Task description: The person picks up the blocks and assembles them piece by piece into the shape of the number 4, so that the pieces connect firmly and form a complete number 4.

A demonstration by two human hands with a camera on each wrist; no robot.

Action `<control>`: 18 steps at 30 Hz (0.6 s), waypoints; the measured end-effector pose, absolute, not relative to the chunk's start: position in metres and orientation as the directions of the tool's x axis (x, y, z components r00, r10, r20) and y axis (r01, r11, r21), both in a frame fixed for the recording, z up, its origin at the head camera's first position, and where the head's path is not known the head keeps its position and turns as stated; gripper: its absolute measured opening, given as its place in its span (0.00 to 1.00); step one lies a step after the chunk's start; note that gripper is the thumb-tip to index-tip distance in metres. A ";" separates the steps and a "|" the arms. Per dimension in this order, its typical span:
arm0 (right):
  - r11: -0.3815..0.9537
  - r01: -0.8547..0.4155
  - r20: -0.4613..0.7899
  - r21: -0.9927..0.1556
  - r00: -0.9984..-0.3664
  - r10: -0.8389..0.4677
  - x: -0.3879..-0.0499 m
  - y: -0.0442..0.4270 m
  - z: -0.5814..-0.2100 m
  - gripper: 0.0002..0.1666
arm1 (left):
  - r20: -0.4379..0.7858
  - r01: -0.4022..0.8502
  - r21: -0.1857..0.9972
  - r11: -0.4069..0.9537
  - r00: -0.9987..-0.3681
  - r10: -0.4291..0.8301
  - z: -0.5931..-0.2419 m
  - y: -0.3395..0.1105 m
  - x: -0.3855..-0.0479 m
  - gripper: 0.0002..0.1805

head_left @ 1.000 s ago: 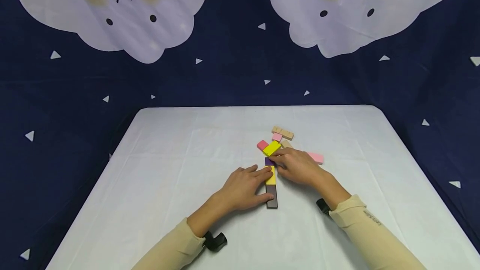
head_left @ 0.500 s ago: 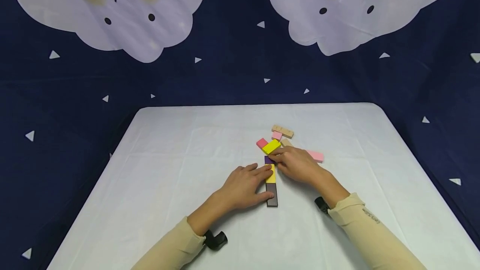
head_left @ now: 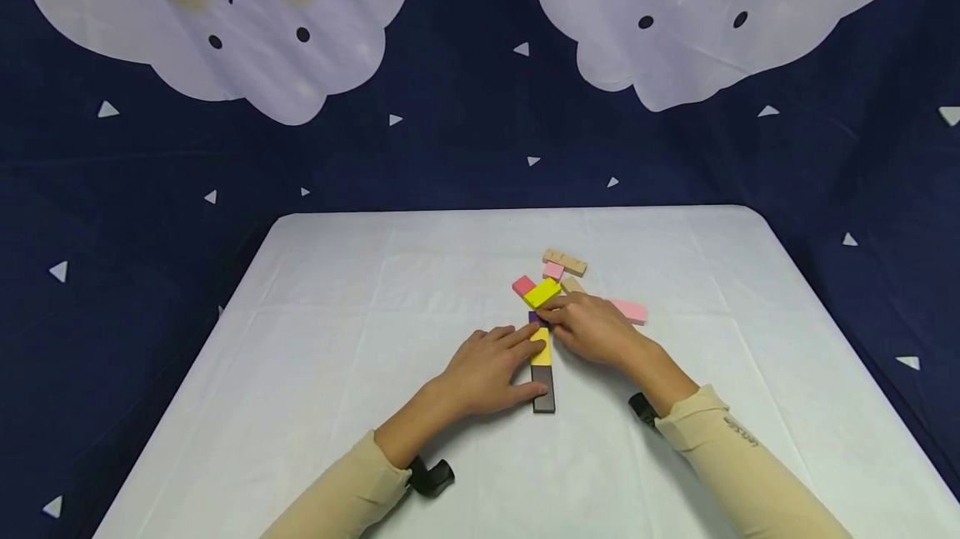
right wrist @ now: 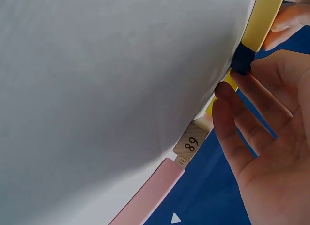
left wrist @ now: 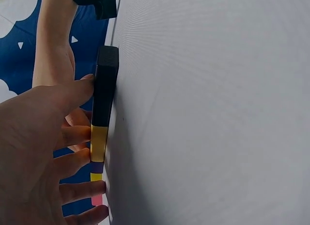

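A dark grey block [head_left: 543, 399], a yellow block [head_left: 541, 356] and a purple block [head_left: 533, 317] lie end to end in a line on the table. My left hand [head_left: 483, 372] has its thumb on the grey block and spread fingers on the yellow one; in the left wrist view the hand [left wrist: 34, 142] lies along the row's side. My right hand [head_left: 596, 329] pinches the purple block, seen as a dark block [right wrist: 242, 58] between thumb and index finger in the right wrist view. Beyond the row, a bright yellow block [head_left: 542, 293] lies slantwise.
A red-pink block [head_left: 523, 286] touches the bright yellow one. Behind are a small pink block [head_left: 553, 271] and a wooden block [head_left: 566, 262]. Another wooden block [head_left: 573, 285] and a long pink block [head_left: 630, 311] lie near the right hand. The white table [head_left: 337, 272] meets a dark blue cloth.
The left index finger has shifted slightly up toward the purple block. The right hand and the blocks hold their places, while the head view has tilted a little.
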State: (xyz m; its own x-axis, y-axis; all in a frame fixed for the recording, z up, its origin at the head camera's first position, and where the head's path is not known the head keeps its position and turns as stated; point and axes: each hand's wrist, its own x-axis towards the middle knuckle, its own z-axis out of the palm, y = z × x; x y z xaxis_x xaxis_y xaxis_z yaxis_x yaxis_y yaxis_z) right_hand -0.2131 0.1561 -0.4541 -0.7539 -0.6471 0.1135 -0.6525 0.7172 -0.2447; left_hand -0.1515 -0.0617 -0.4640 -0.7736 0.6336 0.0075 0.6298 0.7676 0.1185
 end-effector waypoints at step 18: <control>0.767 -0.544 0.203 -0.341 -0.839 -0.505 -0.215 0.183 -0.438 0.20 | 0.003 0.623 0.128 0.771 -0.778 0.628 -0.462 -0.061 -0.150 0.39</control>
State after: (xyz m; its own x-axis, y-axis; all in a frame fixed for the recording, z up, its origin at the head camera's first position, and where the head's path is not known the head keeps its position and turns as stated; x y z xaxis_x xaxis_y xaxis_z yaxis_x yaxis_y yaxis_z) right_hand -0.2146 0.1831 -0.4375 -0.8392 -0.5047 0.2026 -0.5436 0.7671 -0.3408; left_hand -0.1499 -0.0608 -0.4616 -0.7781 0.6281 0.0034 0.6233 0.7714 0.1283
